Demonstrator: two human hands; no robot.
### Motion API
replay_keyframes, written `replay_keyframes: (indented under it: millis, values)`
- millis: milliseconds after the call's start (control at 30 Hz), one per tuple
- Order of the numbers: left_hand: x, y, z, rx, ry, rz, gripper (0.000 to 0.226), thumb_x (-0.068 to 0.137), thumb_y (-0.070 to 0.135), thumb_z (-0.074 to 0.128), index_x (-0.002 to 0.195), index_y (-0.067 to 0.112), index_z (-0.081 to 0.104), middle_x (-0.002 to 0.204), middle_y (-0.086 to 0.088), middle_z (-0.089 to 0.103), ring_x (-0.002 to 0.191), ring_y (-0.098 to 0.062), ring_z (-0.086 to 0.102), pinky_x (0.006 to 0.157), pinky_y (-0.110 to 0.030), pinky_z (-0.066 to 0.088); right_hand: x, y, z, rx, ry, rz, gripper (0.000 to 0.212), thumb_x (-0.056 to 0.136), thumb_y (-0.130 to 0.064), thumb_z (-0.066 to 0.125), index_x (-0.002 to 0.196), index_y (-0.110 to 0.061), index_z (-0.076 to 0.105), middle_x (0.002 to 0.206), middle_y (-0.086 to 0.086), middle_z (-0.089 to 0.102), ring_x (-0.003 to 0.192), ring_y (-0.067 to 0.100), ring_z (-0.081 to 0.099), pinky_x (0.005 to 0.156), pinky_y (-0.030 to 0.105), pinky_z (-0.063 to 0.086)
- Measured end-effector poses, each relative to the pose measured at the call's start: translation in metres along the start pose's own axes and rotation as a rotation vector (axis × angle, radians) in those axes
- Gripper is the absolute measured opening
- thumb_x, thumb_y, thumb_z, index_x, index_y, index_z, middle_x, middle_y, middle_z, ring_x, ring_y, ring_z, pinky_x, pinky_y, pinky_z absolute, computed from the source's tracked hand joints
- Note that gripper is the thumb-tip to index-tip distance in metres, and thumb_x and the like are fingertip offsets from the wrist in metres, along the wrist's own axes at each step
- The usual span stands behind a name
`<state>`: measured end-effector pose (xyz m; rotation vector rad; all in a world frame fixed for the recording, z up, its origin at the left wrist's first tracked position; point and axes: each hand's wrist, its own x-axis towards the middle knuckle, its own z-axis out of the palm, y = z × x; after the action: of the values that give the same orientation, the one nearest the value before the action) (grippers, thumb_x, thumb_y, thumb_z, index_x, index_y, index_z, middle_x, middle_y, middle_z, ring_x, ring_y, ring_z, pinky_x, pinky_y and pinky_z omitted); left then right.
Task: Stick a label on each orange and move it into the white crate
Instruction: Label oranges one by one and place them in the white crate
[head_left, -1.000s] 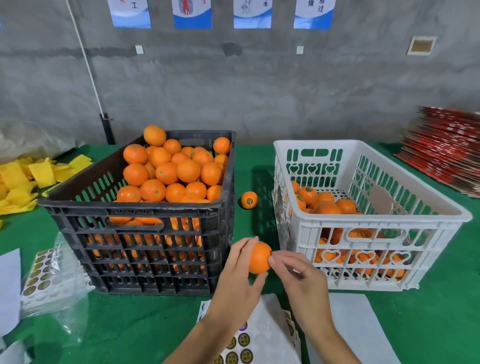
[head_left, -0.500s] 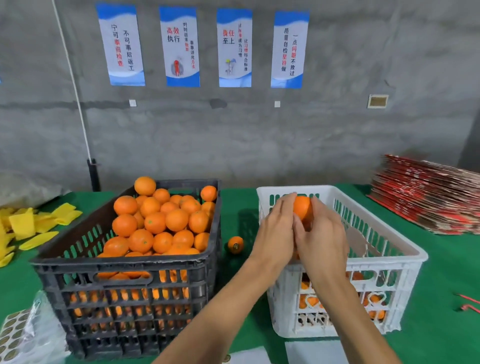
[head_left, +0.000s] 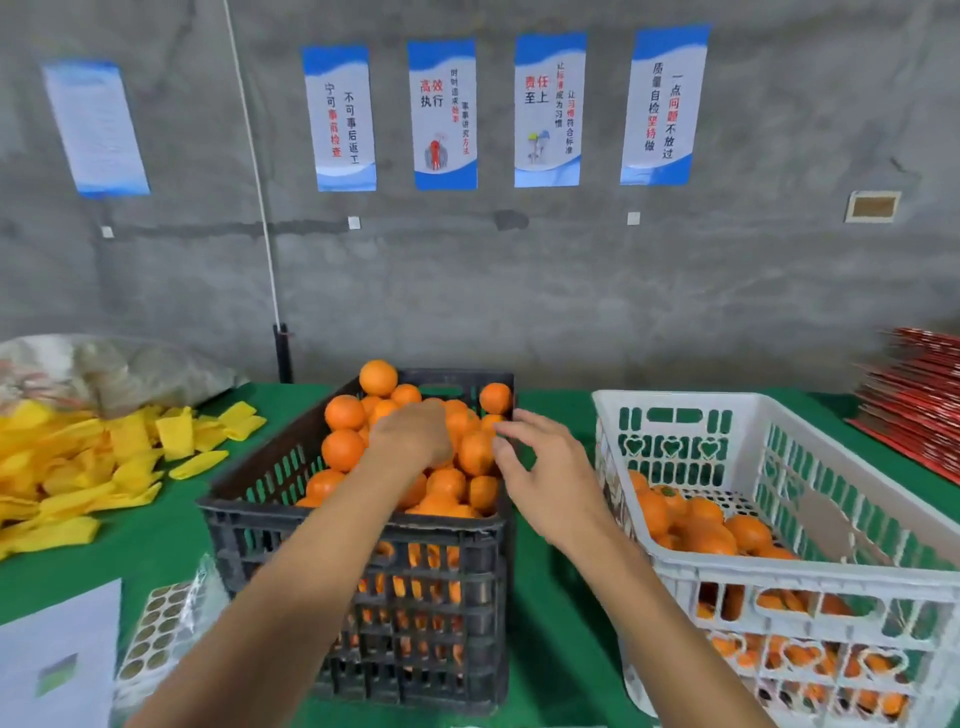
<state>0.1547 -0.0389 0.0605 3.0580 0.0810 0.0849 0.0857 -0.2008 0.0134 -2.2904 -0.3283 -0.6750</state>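
Observation:
The black crate (head_left: 441, 530) in the middle is heaped with unlabelled oranges (head_left: 343, 449). My left hand (head_left: 413, 439) lies on top of the heap, and its fingers curl down round one orange; the fingertips are hidden. Beside the black crate's right rim my right hand (head_left: 543, 470) hovers with spread fingers and holds nothing. On the right stands the white crate (head_left: 727, 401), with several oranges (head_left: 701, 525) on its floor.
A sheet of round labels (head_left: 156, 631) in clear plastic and a white paper (head_left: 52, 660) lie at the front left. Yellow foam sleeves (head_left: 78, 457) are piled at the left, with a plastic bag (head_left: 104, 369) behind them. Red flat cartons (head_left: 919, 410) are stacked at the far right. A grey wall stands behind the table.
Both hands held an orange over the white crate and have left it there. They moved left: the left hand onto the black crate's heap, the right hand empty beside it.

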Motion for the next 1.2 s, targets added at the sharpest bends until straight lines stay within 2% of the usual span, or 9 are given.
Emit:
replay_keyframes:
  millis: [133, 233, 333, 400, 600, 733, 833, 1000, 1200]
  values:
    - [0.015, -0.066, 0.012, 0.246, -0.378, -0.133, 0.049, 0.099, 0.04, 0.065, 0.134, 0.008, 0.061, 0.137, -0.006, 0.062, 0.12, -0.029, 0.06, 0.086, -0.026, 0.052, 0.011, -0.009, 0.032, -0.012, -0.189, 0.0, 0.035, 0.102, -0.039, 0.057, 0.134, -0.029, 0.067, 0.16, 0.001, 0.042, 0.149, 0.019, 0.035, 0.121, 0.039, 0.031]
    - [0.024, -0.082, 0.022, 0.096, -0.288, -0.023, 0.03, 0.11, 0.029, 0.045, 0.13, 0.01, 0.058, 0.132, 0.002, 0.063, 0.12, -0.023, 0.054, 0.05, -0.005, 0.041, 0.016, -0.007, 0.041, -0.054, -0.294, 0.04, 0.039, 0.102, -0.042, 0.057, 0.139, -0.029, 0.063, 0.164, 0.001, 0.036, 0.151, 0.023, 0.031, 0.122, 0.043, 0.028]
    - [0.025, -0.089, 0.035, 0.128, -0.752, 0.01, 0.066, 0.094, 0.059, 0.059, 0.142, 0.013, 0.058, 0.136, -0.006, 0.06, 0.119, -0.033, 0.058, 0.093, -0.032, 0.055, 0.015, -0.004, 0.041, -0.004, -0.307, 0.062, 0.037, 0.102, -0.041, 0.057, 0.135, -0.027, 0.067, 0.163, 0.002, 0.039, 0.15, 0.024, 0.033, 0.122, 0.043, 0.028]
    - [0.03, -0.089, 0.044, 0.131, -0.873, 0.085, 0.065, 0.087, 0.063, 0.063, 0.135, 0.021, 0.064, 0.123, -0.005, 0.064, 0.102, -0.031, 0.06, 0.091, -0.048, 0.055, 0.013, -0.003, 0.041, 0.027, -0.29, 0.061, 0.033, 0.103, -0.04, 0.055, 0.13, -0.027, 0.07, 0.161, 0.002, 0.041, 0.149, 0.023, 0.035, 0.121, 0.043, 0.028]
    - [0.023, -0.082, 0.051, -0.1, -0.904, 0.122, 0.042, 0.09, 0.043, 0.066, 0.126, 0.02, 0.065, 0.119, 0.008, 0.065, 0.115, -0.017, 0.069, 0.094, -0.037, 0.059, 0.009, -0.002, 0.041, 0.054, -0.261, 0.057, 0.03, 0.105, -0.037, 0.053, 0.12, -0.025, 0.076, 0.158, 0.005, 0.046, 0.147, 0.023, 0.037, 0.121, 0.043, 0.028]
    - [0.028, -0.078, 0.054, 0.009, -0.777, 0.175, 0.053, 0.098, 0.033, 0.068, 0.145, 0.012, 0.055, 0.139, -0.003, 0.06, 0.125, -0.025, 0.064, 0.105, -0.047, 0.053, 0.009, 0.002, 0.042, 0.045, -0.257, 0.073, 0.031, 0.105, -0.039, 0.051, 0.116, -0.024, 0.077, 0.155, 0.004, 0.049, 0.146, 0.023, 0.039, 0.121, 0.045, 0.028]
    - [0.031, -0.077, 0.054, -0.184, -0.667, 0.215, 0.064, 0.08, 0.048, 0.08, 0.125, 0.005, 0.066, 0.114, -0.004, 0.072, 0.102, -0.021, 0.074, 0.082, -0.032, 0.06, 0.009, 0.002, 0.042, 0.054, -0.233, 0.061, 0.032, 0.105, -0.04, 0.051, 0.121, -0.024, 0.074, 0.147, 0.002, 0.056, 0.139, 0.023, 0.047, 0.118, 0.044, 0.034]
    - [0.006, -0.055, 0.043, -0.637, 0.075, 0.472, 0.058, 0.068, 0.044, 0.086, 0.115, 0.032, 0.056, 0.106, 0.016, 0.062, 0.094, -0.005, 0.064, 0.071, -0.018, 0.054, -0.001, -0.007, 0.029, 0.077, -0.043, -0.051, 0.04, 0.107, -0.047, 0.043, 0.128, -0.023, 0.067, 0.12, -0.001, 0.072, 0.104, 0.012, 0.062, 0.097, 0.036, 0.052]
    - [-0.057, 0.0, 0.037, -0.808, 0.496, 0.727, 0.073, 0.077, 0.03, 0.089, 0.141, 0.026, 0.054, 0.134, 0.012, 0.059, 0.118, -0.004, 0.06, 0.094, -0.024, 0.054, -0.027, -0.008, -0.003, 0.097, 0.204, -0.159, 0.054, 0.102, -0.048, 0.056, 0.151, -0.029, 0.044, 0.154, -0.01, 0.048, 0.136, 0.007, 0.047, 0.112, 0.033, 0.044]
